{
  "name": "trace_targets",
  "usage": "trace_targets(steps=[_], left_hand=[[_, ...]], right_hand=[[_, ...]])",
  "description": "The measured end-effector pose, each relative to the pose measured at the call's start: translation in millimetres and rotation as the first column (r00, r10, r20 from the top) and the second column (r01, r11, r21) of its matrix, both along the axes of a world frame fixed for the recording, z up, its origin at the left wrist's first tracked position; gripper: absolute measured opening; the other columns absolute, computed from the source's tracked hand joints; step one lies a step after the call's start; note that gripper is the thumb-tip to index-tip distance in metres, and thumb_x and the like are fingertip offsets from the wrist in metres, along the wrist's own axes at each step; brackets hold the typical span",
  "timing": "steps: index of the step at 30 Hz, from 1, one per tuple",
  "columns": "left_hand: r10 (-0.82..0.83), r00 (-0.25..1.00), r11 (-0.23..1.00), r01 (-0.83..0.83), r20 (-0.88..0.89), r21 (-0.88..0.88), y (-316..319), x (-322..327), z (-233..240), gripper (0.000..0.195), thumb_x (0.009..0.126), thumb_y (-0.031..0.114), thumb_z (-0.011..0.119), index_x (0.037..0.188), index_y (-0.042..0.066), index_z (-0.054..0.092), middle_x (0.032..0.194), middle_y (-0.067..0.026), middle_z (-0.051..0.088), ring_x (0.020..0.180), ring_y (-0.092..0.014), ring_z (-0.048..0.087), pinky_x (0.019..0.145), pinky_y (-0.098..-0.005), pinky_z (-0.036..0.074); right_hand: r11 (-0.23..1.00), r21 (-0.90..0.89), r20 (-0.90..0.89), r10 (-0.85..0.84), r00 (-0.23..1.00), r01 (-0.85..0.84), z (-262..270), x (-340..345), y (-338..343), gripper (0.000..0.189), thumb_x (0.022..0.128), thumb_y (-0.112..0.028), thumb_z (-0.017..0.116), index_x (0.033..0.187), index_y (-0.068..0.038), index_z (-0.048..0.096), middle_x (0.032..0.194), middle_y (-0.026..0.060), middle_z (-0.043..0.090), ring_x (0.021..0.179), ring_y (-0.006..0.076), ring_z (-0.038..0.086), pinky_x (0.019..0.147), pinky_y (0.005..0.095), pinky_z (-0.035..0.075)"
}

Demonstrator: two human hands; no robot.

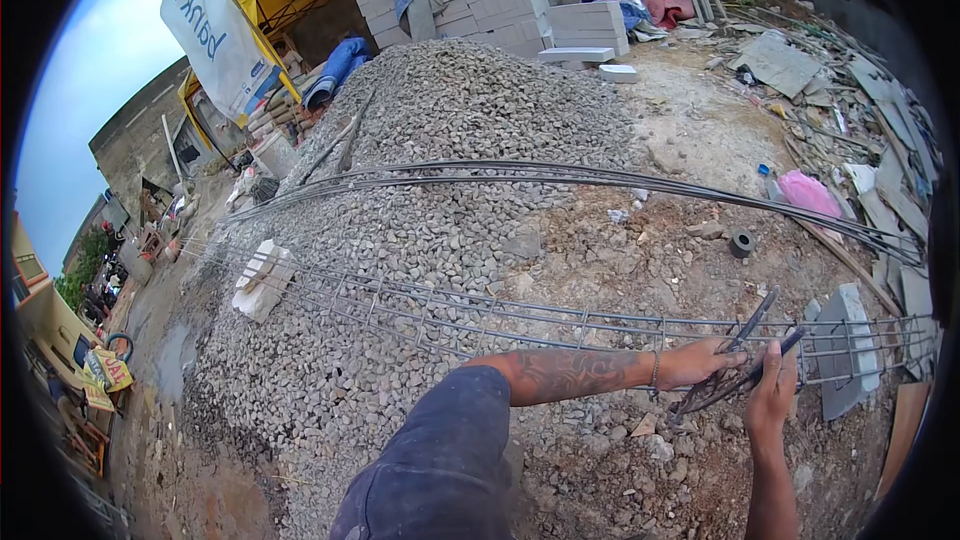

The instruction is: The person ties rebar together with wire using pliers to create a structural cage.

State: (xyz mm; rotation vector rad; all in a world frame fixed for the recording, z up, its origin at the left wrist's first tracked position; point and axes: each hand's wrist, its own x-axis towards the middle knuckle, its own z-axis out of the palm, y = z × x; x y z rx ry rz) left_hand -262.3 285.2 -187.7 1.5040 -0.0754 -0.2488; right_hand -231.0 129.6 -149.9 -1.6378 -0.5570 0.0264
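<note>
A long rebar cage (585, 326) of thin steel bars with stirrups runs across the view below the gravel. At its right part my left hand (701, 364) is closed around dark steel, with a looped bundle of dark wire (701, 394) hanging beneath. Two dark handles of what look like pincers (754, 319) stick up between my hands. My right hand (772, 390) grips the lower handle with thumb and fingers, beside the cage. Where the jaws are cannot be made out. A grey block (840, 352) stands under the cage's right end; pale blocks (262, 277) lie near its left end.
A gravel heap (480, 105) rises ahead, with loose long rebars (525, 169) lying across it. Stacked grey blocks (495, 0) stand behind. Broken sheets and rubble (780, 64) line the right. A roll of dark wire or tape (742, 244) and a pink bag (808, 193) lie on the dirt.
</note>
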Motion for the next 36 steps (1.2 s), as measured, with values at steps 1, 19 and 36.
trace_targets(steps=[1,19,36], left_hand=[[0.065,0.998,0.997,-0.066,0.011,0.045,0.0,-0.4,0.2,0.034,0.095,0.039,0.046,0.103,0.007,0.053,0.074,0.0048,0.045,0.064,-0.006,0.04,0.055,-0.0236,0.035],[0.069,0.998,0.985,-0.068,-0.001,-0.159,8.7,-0.4,26.5,0.035,0.099,0.033,0.032,0.099,0.003,0.049,0.081,-0.011,0.065,0.064,-0.017,0.063,0.054,-0.0312,0.052],[0.64,0.768,0.546,-0.483,-0.032,-0.684,78.1,16.1,83.5,0.027,0.092,0.026,0.031,0.082,0.009,0.05,0.075,-0.0098,0.058,0.068,-0.023,0.055,0.064,-0.0372,0.046]], right_hand=[[1.0,0.019,-0.001,0.003,1.0,-0.003,3.1,-3.1,1.2,0.026,0.099,-0.028,0.036,0.086,-0.007,0.046,0.069,-0.0032,0.041,0.056,0.0032,0.039,0.047,0.0194,0.034],[0.886,0.46,0.052,-0.095,0.994,0.061,7.1,25.7,-58.8,0.021,0.097,-0.027,0.035,0.089,-0.008,0.039,0.075,0.0001,0.035,0.064,0.0071,0.033,0.056,0.0222,0.029],[0.722,-0.69,0.03,0.096,0.995,-0.049,-43.1,-10.1,-56.7,0.024,0.088,-0.02,0.051,0.099,0.001,0.052,0.065,0.0221,0.058,0.061,0.0392,0.059,0.055,0.0463,0.044]])
